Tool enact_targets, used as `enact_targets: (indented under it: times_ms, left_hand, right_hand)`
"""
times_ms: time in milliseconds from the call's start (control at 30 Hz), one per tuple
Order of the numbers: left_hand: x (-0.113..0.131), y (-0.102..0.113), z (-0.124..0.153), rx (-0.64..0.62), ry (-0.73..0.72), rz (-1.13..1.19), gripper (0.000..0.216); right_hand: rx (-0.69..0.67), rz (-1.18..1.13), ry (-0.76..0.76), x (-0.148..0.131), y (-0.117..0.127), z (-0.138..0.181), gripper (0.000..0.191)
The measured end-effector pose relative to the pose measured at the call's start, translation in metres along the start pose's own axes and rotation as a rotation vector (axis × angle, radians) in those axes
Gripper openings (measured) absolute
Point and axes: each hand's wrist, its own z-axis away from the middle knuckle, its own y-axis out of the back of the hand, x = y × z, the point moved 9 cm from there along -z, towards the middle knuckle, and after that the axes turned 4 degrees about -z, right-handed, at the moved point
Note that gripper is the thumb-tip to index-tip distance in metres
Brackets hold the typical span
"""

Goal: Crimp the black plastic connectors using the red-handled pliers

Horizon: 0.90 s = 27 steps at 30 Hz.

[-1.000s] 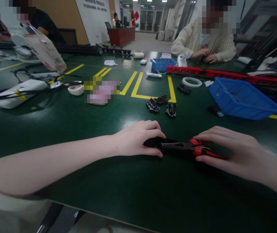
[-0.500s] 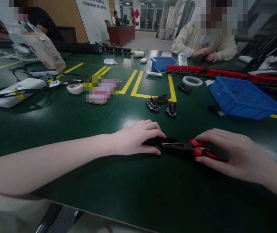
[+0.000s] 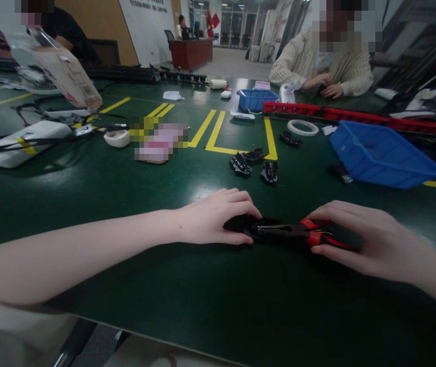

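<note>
My right hand (image 3: pixel 366 242) is closed round the red handles of a pair of long-nose pliers (image 3: pixel 286 232). The pliers lie low over the green table, jaws pointing left. Between thumb and fingers, my left hand (image 3: pixel 221 216) grips a small black part (image 3: pixel 254 224) at the jaw tips. This part is dark and mostly hidden by the fingers, so its exact shape cannot be made out. Beyond the hands lie several similar-looking black pieces, among them one clump (image 3: pixel 240 163) and another piece (image 3: pixel 270 172).
A blue bin (image 3: pixel 386 155) sits tilted at the right, with a tape roll (image 3: pixel 302 127) beside it. Further back are a red strip (image 3: pixel 355 116) and a smaller blue bin (image 3: pixel 258 100). A phone (image 3: pixel 160 142) and white device (image 3: pixel 30 142) lie left. A person (image 3: pixel 323 66) sits opposite.
My right hand and the pliers have shifted slightly to the right. The left hand keeps its hold on the black part almost unmoved.
</note>
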Motion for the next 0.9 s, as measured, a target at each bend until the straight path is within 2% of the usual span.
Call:
enact_targets:
  times_ms: [367, 767, 900]
  left_hand:
    - [-0.0006, -0.0023, -0.0015, -0.016, 0.001, -0.010, 0.040]
    - [-0.0003, -0.0025, -0.0010, -0.016, -0.005, -0.025, 0.040]
    - [0.0005, -0.0028, -0.0010, -0.019, -0.003, -0.022, 0.039]
  right_hand:
    - [0.023, 0.051, 0.026, -0.0042, -0.0057, -0.0002, 0.027]
    - [0.091, 0.267, 0.221, -0.0073, -0.0042, 0.0002, 0.033]
    - [0.100, 0.314, 0.234, -0.0066, -0.0021, 0.0005, 0.032]
